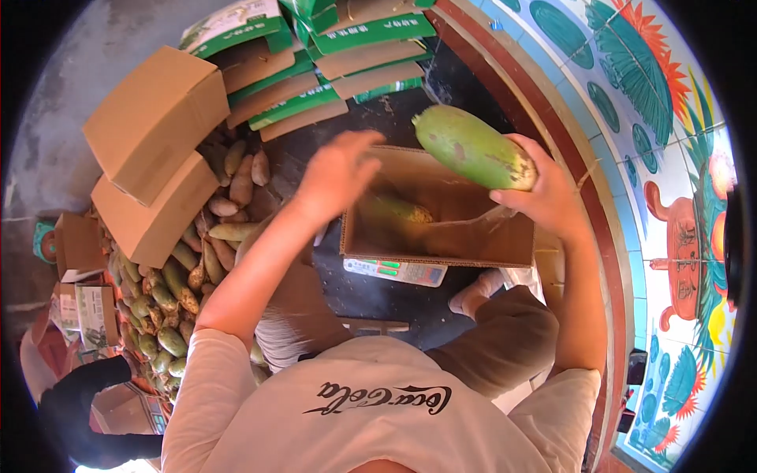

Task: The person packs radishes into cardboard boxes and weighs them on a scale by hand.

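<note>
A large green radish (473,148) is in my right hand (544,189), gripped by its pale, brown-marked end and held tilted over the cardboard box (441,256). My left hand (337,177) hovers at the box's left rim, slightly blurred, fingers apart and holding nothing. Inside the box lies another green radish (394,208), partly in shadow. Something like clear plastic shows at the box's right side. Beneath the box, a digital scale (394,272) with green displays sticks out toward me.
Left of my leg lies a heap of radishes (169,296), green and brownish. Two brown cartons (158,118) rest on the heap. Flattened green-and-white cartons (339,63) are stacked at the back. A painted tile wall (631,118) curves along the right. Another person's dark sleeve (87,394) shows lower left.
</note>
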Available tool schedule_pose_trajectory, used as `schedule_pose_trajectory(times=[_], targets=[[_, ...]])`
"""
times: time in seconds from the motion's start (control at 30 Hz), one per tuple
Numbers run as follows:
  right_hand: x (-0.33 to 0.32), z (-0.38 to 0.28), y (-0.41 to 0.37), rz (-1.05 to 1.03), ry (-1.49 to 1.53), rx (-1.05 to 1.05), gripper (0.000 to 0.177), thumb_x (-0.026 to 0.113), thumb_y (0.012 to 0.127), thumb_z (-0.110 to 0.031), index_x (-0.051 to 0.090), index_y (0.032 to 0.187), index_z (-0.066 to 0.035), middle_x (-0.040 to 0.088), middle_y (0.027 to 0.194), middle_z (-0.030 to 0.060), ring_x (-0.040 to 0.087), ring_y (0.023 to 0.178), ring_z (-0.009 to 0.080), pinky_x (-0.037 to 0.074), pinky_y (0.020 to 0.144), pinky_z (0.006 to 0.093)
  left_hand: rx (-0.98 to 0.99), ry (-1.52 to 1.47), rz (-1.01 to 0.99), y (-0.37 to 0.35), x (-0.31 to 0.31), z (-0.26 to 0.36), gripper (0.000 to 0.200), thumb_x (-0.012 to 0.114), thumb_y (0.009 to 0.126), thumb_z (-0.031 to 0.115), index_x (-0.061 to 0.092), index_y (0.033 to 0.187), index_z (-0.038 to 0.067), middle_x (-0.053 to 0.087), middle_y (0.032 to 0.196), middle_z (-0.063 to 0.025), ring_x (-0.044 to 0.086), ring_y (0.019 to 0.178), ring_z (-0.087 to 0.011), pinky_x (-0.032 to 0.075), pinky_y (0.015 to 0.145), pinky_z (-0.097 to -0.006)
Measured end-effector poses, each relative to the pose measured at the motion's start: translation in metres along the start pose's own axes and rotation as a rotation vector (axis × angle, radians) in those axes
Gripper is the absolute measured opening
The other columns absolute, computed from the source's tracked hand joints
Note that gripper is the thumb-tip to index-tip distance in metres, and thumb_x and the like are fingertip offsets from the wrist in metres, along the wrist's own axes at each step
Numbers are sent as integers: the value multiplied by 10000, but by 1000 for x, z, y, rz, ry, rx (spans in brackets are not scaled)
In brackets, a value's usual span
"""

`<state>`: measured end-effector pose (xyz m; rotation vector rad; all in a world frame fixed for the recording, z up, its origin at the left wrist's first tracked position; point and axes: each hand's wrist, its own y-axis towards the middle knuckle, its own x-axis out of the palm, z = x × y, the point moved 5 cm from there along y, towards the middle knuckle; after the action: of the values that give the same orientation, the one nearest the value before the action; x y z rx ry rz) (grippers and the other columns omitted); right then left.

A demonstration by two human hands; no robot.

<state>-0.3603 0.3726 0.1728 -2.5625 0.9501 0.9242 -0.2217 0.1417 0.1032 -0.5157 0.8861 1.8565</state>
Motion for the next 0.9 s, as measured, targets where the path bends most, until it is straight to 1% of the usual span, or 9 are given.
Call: schedule_pose_trajectory(times=[0.13,0.17,0.3,0.4,0.5,0.57,0.67,0.8,0.9], targets=[[-18,-4,-17,-68,-425,11,651,775,600,-165,510,1184,-56,643,961,178,616,913,334,474,810,378,65,104,-498,-26,84,28,597,599,830,440,507,1229,5,492,1281,-211,445,1216,-344,341,1027,-427],[-15,-6,-17,-92,-525,32,639,771,598,-174,516,1172,-59,643,954,182,610,913,350,477,799,395,56,177,-594,-35,109,24,749,519,824,588,457,1286,2,441,1333,-216,377,1271,-358,245,1080,-473],[8,5,-5,-209,-825,12,557,742,607,-190,541,1106,-48,648,926,178,616,898,353,491,769,419,-202,25,-1199,-50,146,17,925,333,808,748,449,1287,-35,497,1251,-257,436,1222,-360,231,1077,-484],[33,21,13,-348,-1016,31,497,728,616,-190,566,1066,-54,649,898,177,632,858,330,512,739,386,-24,39,-1181,-61,144,35,924,333,785,770,602,1094,-59,599,1097,-232,560,1063,-350,314,995,-492],[69,55,33,-578,-1180,69,430,694,634,-159,583,1039,-65,659,855,147,650,835,290,524,697,395,21,83,-1162,-67,141,44,845,403,796,721,601,1043,-63,607,1035,-212,565,1024,-343,340,978,-471],[99,86,42,-797,-1260,129,409,644,710,-145,600,1111,-77,673,973,120,645,952,227,514,771,352,46,112,-1158,-70,142,48,805,439,799,695,602,1020,-61,610,1007,-203,570,1001,-334,356,962,-458],[140,134,47,-950,-1320,39,282,686,645,-155,679,921,-96,685,906,88,666,868,240,530,722,348,72,140,-1153,-72,146,50,759,478,794,663,605,1009,-54,612,994,-197,578,981,-318,371,944,-447],[159,143,49,-947,-1294,20,251,693,652,-174,693,894,-105,686,961,71,658,922,240,524,765,339,52,128,-1149,-71,144,51,719,515,792,624,600,1018,-54,610,1009,-200,574,994,-318,365,955,-446],[161,184,44,-974,-1279,208,379,693,677,-219,626,1022,-75,665,1027,102,640,973,251,516,806,352,38,102,-1143,-72,143,51,708,530,795,602,584,1038,-61,603,1033,-202,563,1013,-321,355,965,-444]])
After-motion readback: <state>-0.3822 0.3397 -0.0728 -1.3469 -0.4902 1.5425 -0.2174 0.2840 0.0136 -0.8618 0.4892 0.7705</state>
